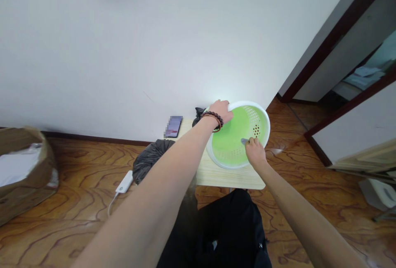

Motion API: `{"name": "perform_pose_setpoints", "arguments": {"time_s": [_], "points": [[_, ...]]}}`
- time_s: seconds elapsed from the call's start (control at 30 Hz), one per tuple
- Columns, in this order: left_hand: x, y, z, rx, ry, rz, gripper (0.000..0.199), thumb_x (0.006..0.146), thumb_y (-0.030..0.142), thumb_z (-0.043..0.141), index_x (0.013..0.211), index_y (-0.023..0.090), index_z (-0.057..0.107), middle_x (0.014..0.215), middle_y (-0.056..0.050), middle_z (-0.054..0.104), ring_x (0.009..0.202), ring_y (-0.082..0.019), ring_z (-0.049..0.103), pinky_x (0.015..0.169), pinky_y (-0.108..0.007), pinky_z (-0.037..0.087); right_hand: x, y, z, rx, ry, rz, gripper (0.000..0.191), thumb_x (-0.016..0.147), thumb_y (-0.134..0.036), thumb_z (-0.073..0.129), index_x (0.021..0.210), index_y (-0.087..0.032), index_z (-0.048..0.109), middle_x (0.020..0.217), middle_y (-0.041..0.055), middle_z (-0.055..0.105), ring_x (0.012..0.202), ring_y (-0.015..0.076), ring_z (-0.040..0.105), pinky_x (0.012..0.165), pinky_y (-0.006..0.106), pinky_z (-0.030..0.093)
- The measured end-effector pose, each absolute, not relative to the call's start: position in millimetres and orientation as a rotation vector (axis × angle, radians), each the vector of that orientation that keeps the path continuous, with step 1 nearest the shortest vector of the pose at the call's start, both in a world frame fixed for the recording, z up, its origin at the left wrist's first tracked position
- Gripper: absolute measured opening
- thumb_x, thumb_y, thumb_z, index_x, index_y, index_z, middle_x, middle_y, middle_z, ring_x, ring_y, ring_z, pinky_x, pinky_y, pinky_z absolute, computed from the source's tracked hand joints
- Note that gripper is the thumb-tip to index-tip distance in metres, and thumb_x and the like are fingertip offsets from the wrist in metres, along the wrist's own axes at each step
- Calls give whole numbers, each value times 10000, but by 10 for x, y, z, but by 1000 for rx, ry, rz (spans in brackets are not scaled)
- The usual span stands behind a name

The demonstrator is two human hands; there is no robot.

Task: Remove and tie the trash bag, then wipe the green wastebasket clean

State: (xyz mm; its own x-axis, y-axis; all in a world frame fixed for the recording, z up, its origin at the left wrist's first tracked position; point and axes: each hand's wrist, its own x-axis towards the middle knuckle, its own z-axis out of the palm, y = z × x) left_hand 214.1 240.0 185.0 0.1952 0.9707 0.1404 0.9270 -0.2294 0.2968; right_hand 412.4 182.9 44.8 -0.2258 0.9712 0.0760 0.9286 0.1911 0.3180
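A round plastic basket [222,136] with a white rim, green inside and perforated walls, rests on a small light-wood table [213,173]. At the basket's far left rim my left hand [221,109], wearing a beaded bracelet [213,115], has its fingers curled over the edge. My right hand [255,151] is closed over the basket's near right part. A small grey, flat-ended object [244,141] sticks out from its fingers toward the basket's middle. Most of that object is hidden in the hand, so its kind is unclear.
A phone [175,126] lies at the table's far left. A black plastic bag [151,156] is left of the table, another [199,114] behind my left wrist. A white power strip [124,181] and a cardboard box [34,193] stand further left. A wall [139,53] rises behind.
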Motion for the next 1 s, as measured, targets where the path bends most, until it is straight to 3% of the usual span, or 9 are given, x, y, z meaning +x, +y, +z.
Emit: {"name": "perform_pose_setpoints", "arguments": {"time_s": [0.13,0.27,0.43,0.63,0.87,1.0], "points": [[2113,2443,1819,2221,1776,511,450,729,261,466,1164,198,557,993,-68,663,870,-192,619,729,-242,468,4075,1837,377,1840,2349,465,329,861,-90,335,1031,-96,616,1011,168,540,987,252,434,809,317,358],[2051,2453,1845,2180,1742,535,414,745,334,463,1130,237,580,962,-40,672,836,-180,623,690,-231,466,4031,1861,338,1871,2384,364,336,847,-73,352,1065,-103,606,1012,165,549,997,246,440,831,307,349],[2021,2450,1860,2148,1773,509,384,760,342,450,1097,240,601,925,-44,677,813,-184,628,674,-236,470,3657,1779,175,2101,2346,9,388,808,-29,379,1097,-150,607,984,127,577,958,208,490,810,265,352],[2090,2450,1758,2277,1725,405,481,703,254,490,1178,268,563,968,-40,668,873,-189,617,733,-243,470,3040,1637,4,2104,2517,-495,320,851,-114,405,1099,-177,597,955,83,603,867,159,551,753,216,359],[2251,2400,1744,2367,1702,243,462,723,264,501,1182,287,548,967,-44,656,870,-200,615,717,-278,474,3311,1639,59,1960,2507,-353,330,800,-29,400,1020,-143,618,991,108,581,926,171,526,788,233,356],[2116,2299,1850,2506,1829,192,558,767,247,482,1317,297,404,1144,-61,592,989,-234,562,809,-347,449,3591,1631,128,1970,2396,-230,395,761,17,393,1051,-137,613,1010,114,572,948,176,518,786,244,367]]}}
